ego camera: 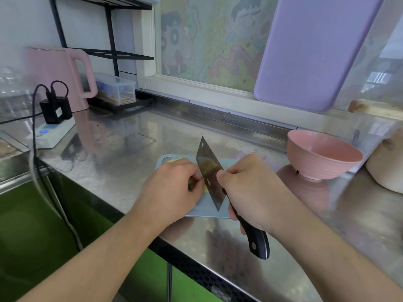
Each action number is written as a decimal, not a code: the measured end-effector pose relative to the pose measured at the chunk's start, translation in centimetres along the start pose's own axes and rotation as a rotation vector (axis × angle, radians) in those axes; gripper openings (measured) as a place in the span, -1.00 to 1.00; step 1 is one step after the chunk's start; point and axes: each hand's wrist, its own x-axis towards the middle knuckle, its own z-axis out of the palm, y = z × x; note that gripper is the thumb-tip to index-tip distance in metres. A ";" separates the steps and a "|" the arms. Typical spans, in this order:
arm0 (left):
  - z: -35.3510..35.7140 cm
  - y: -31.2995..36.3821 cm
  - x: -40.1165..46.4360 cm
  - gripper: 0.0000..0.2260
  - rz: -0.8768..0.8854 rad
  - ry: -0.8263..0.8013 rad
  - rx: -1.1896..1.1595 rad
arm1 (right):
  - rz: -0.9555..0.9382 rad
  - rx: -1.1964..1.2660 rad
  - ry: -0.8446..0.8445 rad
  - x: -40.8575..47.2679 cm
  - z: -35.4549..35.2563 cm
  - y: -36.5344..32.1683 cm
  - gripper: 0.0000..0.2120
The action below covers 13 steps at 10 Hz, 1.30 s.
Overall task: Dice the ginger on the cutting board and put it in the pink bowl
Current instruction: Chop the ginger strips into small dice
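**Cleaver set against the ginger on the small board**

The right hand [246, 190] grasps the cleaver [209, 173]: its fingers wrap the black handle, and the thumb and forefinger pinch the blade just ahead of it. The blade stands on edge, tilted slightly, its tip pointing away from the person, with its flat side right against the left fingertips.

The left hand [172, 188] lies on the blue-grey cutting board [202, 211] with its fingers curled down over the ginger [192, 182], pinning it to the board. Only a brown and yellow sliver of the ginger shows under those fingertips, touching the blade; a paler yellow bit peeks out beyond the knuckles, near the board's handle hole. How much is already cut cannot be told, as the hand covers most of it.

The pink bowl [322, 155] stands upright on the steel counter [130, 149], to the right of the right hand's knuckles and a little beyond them, apart from the board. Nothing can be made out inside it.

Far beyond the left fingers sit a pink kettle [58, 73] and a white power strip [52, 134] with black plugs. A lilac board [309, 51] leans against the window, beyond the right hand.
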 end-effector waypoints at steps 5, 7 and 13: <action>-1.3 0.5 0.1 -0.78 -0.170 -0.122 -0.144 | 0.045 0.057 0.055 1.2 1.2 1.4 -0.60; -1.9 0.8 -0.1 -0.74 -0.179 -0.240 -0.162 | 0.011 0.096 0.030 1.1 1.0 1.6 -0.58; -0.6 0.9 0.4 -0.81 -0.158 -0.193 -0.206 | 0.056 0.133 -0.062 1.0 -1.7 2.2 -0.69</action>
